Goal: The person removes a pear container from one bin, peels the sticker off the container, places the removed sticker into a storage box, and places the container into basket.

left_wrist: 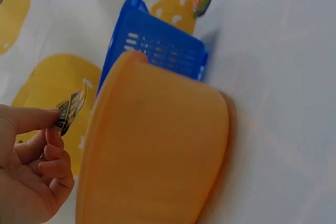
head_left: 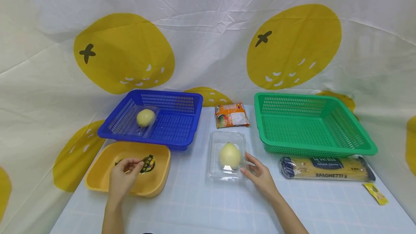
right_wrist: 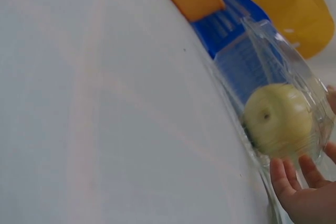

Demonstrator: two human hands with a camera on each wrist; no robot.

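Lemon-print cloth hangs behind the pale table (head_left: 201, 205). Over the yellow tub (head_left: 97, 181), the left hand (head_left: 121, 180) pinches a small dark sticker (head_left: 147, 163) between thumb and fingertips. The right hand (head_left: 260, 177) lies with relaxed fingers touching the right edge of a clear box (head_left: 214, 147) holding a pale fruit (head_left: 229, 155). Behind the tub sits a blue basket (head_left: 175, 125) with a second boxed fruit (head_left: 145, 117). A green basket (head_left: 308, 129), spaghetti pack (head_left: 325, 168) and orange packet (head_left: 231, 115) lie farther off.
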